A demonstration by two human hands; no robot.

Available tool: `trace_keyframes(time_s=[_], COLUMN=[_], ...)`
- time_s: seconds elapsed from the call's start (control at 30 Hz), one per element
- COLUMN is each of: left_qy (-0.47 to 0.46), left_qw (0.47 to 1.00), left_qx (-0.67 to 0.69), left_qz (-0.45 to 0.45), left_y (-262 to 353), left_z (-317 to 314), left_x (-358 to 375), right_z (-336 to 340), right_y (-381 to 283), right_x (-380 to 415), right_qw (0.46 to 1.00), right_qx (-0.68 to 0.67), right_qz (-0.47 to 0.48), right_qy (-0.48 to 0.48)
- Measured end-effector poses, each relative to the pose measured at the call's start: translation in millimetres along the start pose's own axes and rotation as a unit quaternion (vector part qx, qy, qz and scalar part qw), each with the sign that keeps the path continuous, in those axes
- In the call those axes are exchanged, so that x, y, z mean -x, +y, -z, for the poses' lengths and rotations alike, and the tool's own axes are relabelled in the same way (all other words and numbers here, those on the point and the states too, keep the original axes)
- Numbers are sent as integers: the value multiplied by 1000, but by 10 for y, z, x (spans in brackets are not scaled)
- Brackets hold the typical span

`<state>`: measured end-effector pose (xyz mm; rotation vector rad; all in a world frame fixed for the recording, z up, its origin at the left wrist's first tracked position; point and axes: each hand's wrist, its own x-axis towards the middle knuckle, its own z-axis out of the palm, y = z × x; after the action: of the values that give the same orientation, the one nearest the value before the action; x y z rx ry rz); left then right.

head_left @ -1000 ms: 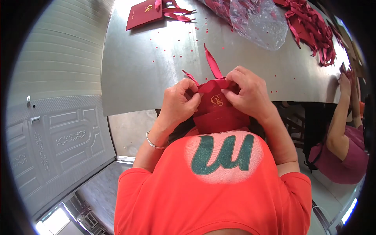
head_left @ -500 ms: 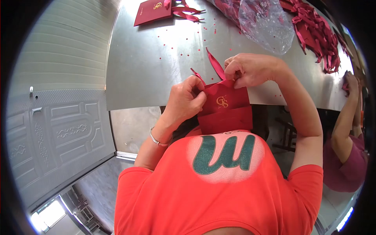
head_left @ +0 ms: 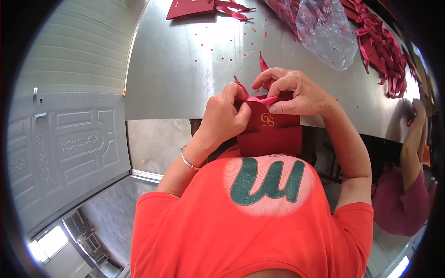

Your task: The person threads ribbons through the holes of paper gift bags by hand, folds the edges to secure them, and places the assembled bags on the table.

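Note:
A dark red paper gift bag [head_left: 273, 134] with a gold monogram is held upright against my front, at the table's near edge. My left hand [head_left: 225, 113] is closed on the bag's upper left edge, thumb in front, fingertips partly hidden. A pinkish-red ribbon [head_left: 262, 99] lies across the bag's mouth. With thumb and fingers, my right hand [head_left: 299, 95] pinches this ribbon's right part above the monogram. Two ribbon ends stick up behind the hands, one beside the left fingers and one beyond the right.
On the metal table [head_left: 171, 78] lie small red paper dots. Another red bag [head_left: 190, 8] with ribbons is at the far left. A clear plastic bag [head_left: 327, 37] and a heap of red ribbons [head_left: 384, 55] lie at right. A co-worker's arm [head_left: 412, 139] reaches in there.
My right hand has turned and now draws the ribbon flat across the bag's mouth. The standing ribbon end behind shows shorter. My left hand stays at the bag's left edge.

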<state>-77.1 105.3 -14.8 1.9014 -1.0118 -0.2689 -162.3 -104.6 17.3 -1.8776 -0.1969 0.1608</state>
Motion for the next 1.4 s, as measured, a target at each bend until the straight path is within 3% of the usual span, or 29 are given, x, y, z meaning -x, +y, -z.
trace_keyframes(time_s=[0.1,0.17,0.27,0.37,0.6,0.8,0.87,1.0,1.07,1.13,1.2,1.3,1.4], left_qy=[-23,-149,-222,-236,-237,-249,-256,-268,-232,-237,-237,-218,-197], left_qw=[997,966,921,902,910,926,921,928,931,929,928,937,944], left_qx=[76,192,288,291,277,250,244,209,227,230,234,232,230], left_qz=[22,88,141,213,199,136,164,154,165,166,167,143,130], left_y=[-38,-60,10,97,58,23,29,36,20,16,12,25,53], left_z=[42,152,270,291,263,243,254,264,245,239,231,208,187], left_x=[5,3,-83,-191,-173,-182,-200,-209,-188,-179,-165,-126,-79], right_z=[0,11,18,-8,40,39,86,139,125,90,81,25,6], right_y=[-39,-88,-100,-64,12,-26,-48,63,62,18,-74,-234,-181], right_x=[17,22,23,15,35,-23,-67,-175,-253,-354,-457,-557,-608], right_qw=[1000,1000,1000,1000,997,998,1000,999,985,981,952,931,939], right_qx=[-15,5,20,12,-49,16,13,-33,-21,-8,151,213,162], right_qz=[15,20,2,2,19,53,23,6,-166,-185,-268,-294,-297], right_qy=[11,4,9,18,65,43,-10,-10,52,63,1,-34,-65])
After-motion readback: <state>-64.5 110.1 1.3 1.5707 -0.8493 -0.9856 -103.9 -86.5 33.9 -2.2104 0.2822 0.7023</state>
